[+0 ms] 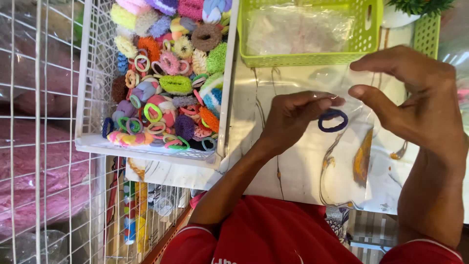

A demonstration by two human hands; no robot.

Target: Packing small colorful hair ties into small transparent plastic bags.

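Observation:
My left hand (293, 117) pinches a small dark blue hair tie (332, 120) at the mouth of a clear plastic bag (337, 161) that lies on the marble-patterned table (259, 98). With thumb and forefinger, my right hand (415, 98) holds the bag's upper edge open. Both hands are over the middle of the table, just right of a white basket (93, 88) filled with several colourful hair ties and scrunchies (171, 83).
A lime green basket (312, 58) holding clear plastic bags stands at the back of the table. A white wire rack (44, 146) with pink bundles behind it fills the left side. A green plant in a white pot (405, 14) is at the top right.

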